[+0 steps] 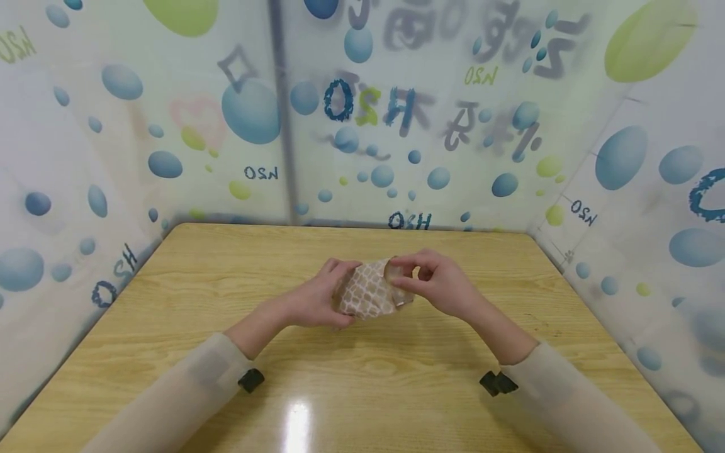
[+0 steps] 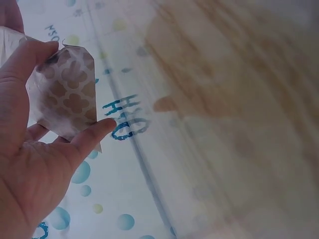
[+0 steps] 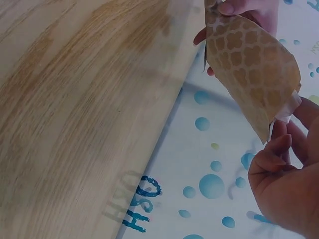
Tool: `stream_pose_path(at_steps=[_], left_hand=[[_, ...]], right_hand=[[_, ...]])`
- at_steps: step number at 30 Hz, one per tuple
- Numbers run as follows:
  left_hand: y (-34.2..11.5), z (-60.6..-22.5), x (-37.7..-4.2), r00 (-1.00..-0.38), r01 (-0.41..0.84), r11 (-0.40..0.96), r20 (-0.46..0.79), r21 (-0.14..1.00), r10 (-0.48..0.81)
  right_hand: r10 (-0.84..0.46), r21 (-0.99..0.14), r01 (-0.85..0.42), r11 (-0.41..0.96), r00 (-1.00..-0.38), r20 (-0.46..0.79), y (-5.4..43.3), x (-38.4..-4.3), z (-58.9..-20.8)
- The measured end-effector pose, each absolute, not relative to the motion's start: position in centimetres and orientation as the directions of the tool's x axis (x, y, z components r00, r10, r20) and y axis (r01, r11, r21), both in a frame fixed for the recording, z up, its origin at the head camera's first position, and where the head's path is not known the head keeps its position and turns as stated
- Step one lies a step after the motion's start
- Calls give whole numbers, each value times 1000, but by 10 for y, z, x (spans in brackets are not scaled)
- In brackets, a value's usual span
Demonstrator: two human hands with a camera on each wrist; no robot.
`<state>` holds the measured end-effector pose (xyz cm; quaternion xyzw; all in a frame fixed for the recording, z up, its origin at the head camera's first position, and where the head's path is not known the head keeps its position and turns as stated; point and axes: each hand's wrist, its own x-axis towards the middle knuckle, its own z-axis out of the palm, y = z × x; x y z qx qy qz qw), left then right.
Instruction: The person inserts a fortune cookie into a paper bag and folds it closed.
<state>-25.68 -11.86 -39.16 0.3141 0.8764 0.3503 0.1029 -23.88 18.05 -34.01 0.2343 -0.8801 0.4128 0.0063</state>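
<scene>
A small brown paper bag (image 1: 368, 290) with a white lattice pattern is held up above the table, tilted, its mouth toward the right. My left hand (image 1: 320, 296) grips it from the left, fingers over the top edge and thumb below. In the left wrist view the bag (image 2: 72, 92) sits between the thumb and fingers of that hand (image 2: 37, 164). A clear, shiny piece (image 1: 403, 294) sticks out of the mouth. My right hand (image 1: 438, 283) pinches at that piece, its fingertips beside the bag's rim. The right wrist view shows the piece (image 3: 288, 107) as whitish; its full shape is hidden.
The wooden table (image 1: 362, 371) spreads beneath both hands. Patterned curtains (image 1: 362, 176) with blue and green dots border it at the back and sides. A black strap piece (image 1: 251, 380) hangs at the left cuff, and another (image 1: 498, 382) at the right.
</scene>
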Motion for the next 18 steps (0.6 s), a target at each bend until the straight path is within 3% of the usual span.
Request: stream_pose_path(at_steps=[18], left_hand=[[-118,-392,-257,-780,481,534,60,695,623]], right_hand=[[-346,-763,-394,512,-908,237,177,-236,-344]])
